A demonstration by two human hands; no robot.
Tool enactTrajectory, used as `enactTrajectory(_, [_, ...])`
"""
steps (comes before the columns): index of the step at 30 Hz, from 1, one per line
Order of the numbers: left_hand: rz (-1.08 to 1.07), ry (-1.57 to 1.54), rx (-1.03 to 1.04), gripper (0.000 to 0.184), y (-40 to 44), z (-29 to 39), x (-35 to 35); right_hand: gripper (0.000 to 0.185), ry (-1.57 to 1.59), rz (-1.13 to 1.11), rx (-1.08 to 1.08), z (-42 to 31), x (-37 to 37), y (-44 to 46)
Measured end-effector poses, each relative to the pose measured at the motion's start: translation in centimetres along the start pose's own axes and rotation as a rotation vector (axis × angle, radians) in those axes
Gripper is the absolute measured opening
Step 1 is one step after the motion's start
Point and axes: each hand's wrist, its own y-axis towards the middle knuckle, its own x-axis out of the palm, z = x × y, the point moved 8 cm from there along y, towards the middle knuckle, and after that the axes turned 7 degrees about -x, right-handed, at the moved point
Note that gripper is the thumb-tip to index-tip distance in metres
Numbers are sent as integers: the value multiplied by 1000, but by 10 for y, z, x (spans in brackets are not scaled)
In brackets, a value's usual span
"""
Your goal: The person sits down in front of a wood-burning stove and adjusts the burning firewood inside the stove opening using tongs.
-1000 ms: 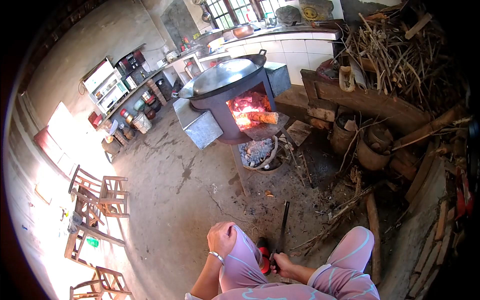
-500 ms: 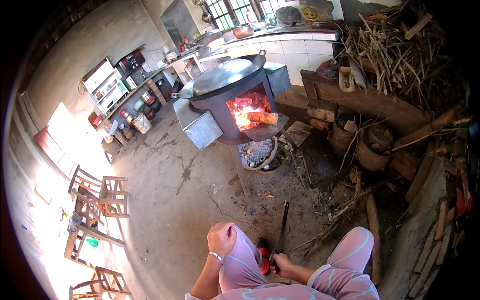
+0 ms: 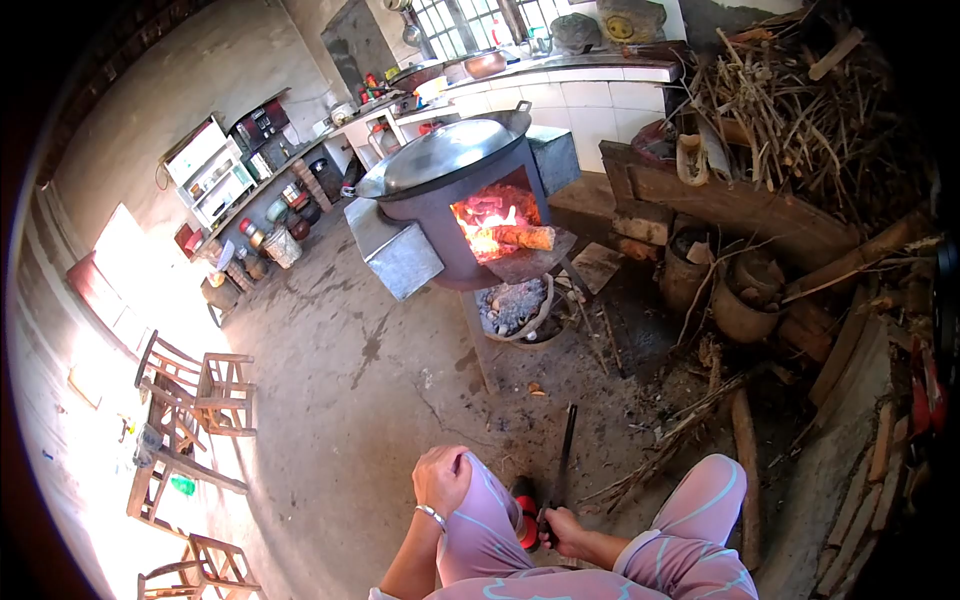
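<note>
My left hand [image 3: 442, 478], with a silver bracelet [image 3: 431, 516] at the wrist, lies over my bent left knee, fingers curved down and holding nothing. Between my legs, my right hand [image 3: 566, 533] is closed around the near end of long dark metal fire tongs [image 3: 568, 440], whose far end points at the floor before the stove. A red and black shoe [image 3: 526, 510] shows beside the tongs. Ahead stands a round metal stove [image 3: 430, 235] on legs, topped by a wide lidded wok [image 3: 450, 155]. Flames surround a log [image 3: 522, 237] that sticks out of its opening.
Under the stove, a basin of ash [image 3: 512, 308] sits on the floor. Piled twigs [image 3: 780, 120] and rusty pots [image 3: 745, 300] are at the right, with loose sticks [image 3: 675, 440] nearer me. Wooden chairs [image 3: 225, 390] stand left; a tiled counter [image 3: 600, 100] runs behind.
</note>
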Motion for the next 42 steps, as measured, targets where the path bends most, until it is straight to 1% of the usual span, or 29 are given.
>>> enactTrajectory(13, [-3, 12, -7, 8, 0, -1, 1, 6, 14, 22, -5, 0, -2, 0])
enactTrajectory(19, [17, 13, 8, 8, -1, -2, 2, 5, 21, -10, -26, -2, 1, -1])
enactTrajectory(42, [9, 2, -5, 8, 0, 1, -1, 7, -11, -20, -6, 0, 2, 0])
